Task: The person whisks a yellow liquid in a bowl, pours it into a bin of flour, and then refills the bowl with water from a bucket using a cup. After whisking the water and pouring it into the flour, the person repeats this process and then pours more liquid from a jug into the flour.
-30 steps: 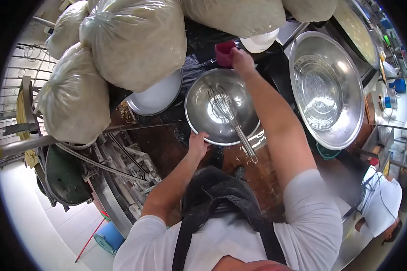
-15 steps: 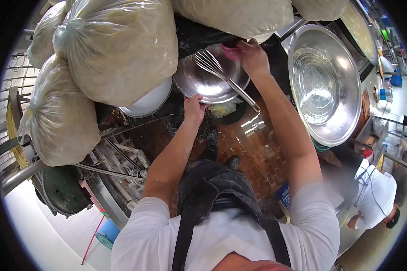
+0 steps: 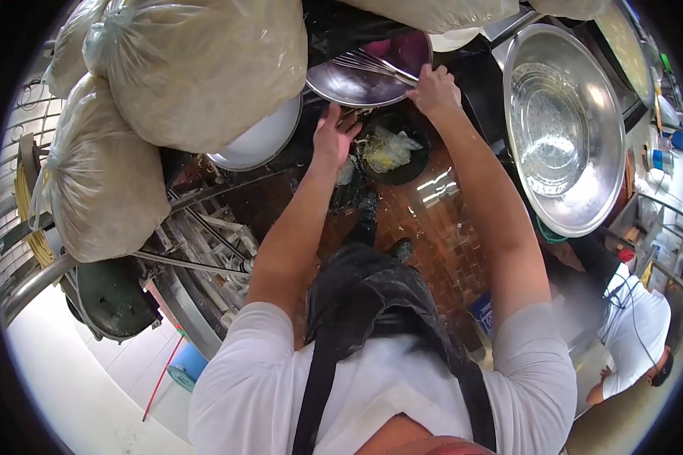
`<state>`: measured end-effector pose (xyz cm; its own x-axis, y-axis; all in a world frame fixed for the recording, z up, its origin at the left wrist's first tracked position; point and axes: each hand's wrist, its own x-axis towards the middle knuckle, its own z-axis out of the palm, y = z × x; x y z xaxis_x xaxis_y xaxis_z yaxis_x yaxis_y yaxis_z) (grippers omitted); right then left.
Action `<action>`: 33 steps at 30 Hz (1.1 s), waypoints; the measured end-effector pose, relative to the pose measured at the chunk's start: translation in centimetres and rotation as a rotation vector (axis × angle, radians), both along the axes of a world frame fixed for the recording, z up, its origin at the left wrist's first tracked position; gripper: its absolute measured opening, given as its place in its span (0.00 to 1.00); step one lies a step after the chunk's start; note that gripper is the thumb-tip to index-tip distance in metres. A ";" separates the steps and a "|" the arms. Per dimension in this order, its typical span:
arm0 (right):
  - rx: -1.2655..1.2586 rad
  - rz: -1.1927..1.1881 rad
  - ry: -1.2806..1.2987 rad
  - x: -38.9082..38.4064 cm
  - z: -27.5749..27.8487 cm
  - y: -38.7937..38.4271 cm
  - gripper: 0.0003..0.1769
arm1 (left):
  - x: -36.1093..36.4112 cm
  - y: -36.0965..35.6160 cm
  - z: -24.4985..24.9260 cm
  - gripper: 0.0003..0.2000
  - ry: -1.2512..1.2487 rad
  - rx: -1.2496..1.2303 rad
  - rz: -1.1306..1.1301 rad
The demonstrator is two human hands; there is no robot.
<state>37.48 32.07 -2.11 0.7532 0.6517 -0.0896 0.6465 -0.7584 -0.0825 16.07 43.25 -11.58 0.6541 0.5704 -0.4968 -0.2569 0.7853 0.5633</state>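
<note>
While plastic sacks [image 3: 193, 72] bulge at your far left, your left hand [image 3: 334, 136] spreads open-fingered just beneath the tilted steel mixing bowl [image 3: 357, 82], a whisk [image 3: 366, 62] lies inside it, and your right hand [image 3: 434, 91] grips its right rim above a black bin [image 3: 393, 152].

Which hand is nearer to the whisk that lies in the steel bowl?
Right. The right hand grips the rim of the steel bowl, just beside the handle end of the whisk. The left hand is open under the bowl's lower edge, apart from the whisk.
</note>
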 end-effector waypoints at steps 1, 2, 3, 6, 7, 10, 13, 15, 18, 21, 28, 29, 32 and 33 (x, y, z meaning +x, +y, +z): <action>-0.022 0.054 0.035 0.6 -1.7 -0.7 0.26 | -2.5 -0.5 0.1 0.36 -0.014 -0.103 0.037; -0.042 0.106 0.069 1.1 -2.8 -1.2 0.25 | -5.1 -0.9 0.4 0.38 -0.032 -0.158 0.125; -0.039 0.106 0.074 1.3 -2.8 -1.4 0.25 | -7.4 -0.7 0.8 0.40 -0.049 -0.212 0.212; -0.023 0.215 0.183 0.6 -1.0 -1.2 0.21 | -12.5 2.3 1.4 0.39 0.091 -0.235 0.472; -0.085 0.182 0.226 -0.3 1.0 -1.2 0.20 | -14.2 4.2 0.4 0.36 0.074 -0.177 0.464; -0.113 0.097 0.296 -2.6 4.3 -2.2 0.19 | -15.3 7.2 -0.1 0.29 0.054 -0.106 0.480; 0.055 0.053 0.338 -3.4 3.6 -4.7 0.20 | -14.7 8.7 -1.3 0.25 0.087 -0.071 0.523; 0.282 0.074 0.426 -4.2 3.5 -6.6 0.18 | -15.2 8.9 -2.8 0.24 0.124 -0.051 0.542; 0.463 -0.122 1.166 -5.4 4.3 -9.6 0.15 | -16.0 10.1 -3.9 0.23 0.150 -0.131 0.520; 0.520 -0.110 1.186 -7.2 4.5 -12.6 0.12 | -17.4 9.4 -3.9 0.17 0.252 -0.071 0.519; 0.454 -0.246 0.925 -11.8 8.4 -18.5 0.23 | -23.1 5.6 -3.3 0.13 0.283 -0.024 0.397; 0.474 -0.245 0.899 -12.5 8.3 -20.1 0.23 | -23.9 4.9 -2.3 0.12 0.328 -0.016 0.361; 0.497 -0.294 0.848 -15.0 8.9 -25.1 0.24 | -27.7 3.4 -2.6 0.12 0.350 0.022 0.270; 0.479 -0.318 0.829 -16.0 9.4 -27.1 0.25 | -28.1 2.0 -1.2 0.12 0.372 0.043 0.233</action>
<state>21.48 4.96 7.26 0.7174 0.5360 -0.4451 0.0201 -0.6546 -0.7557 -12.06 45.29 -12.82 0.2870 0.7068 -0.6466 -0.1978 0.7042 0.6819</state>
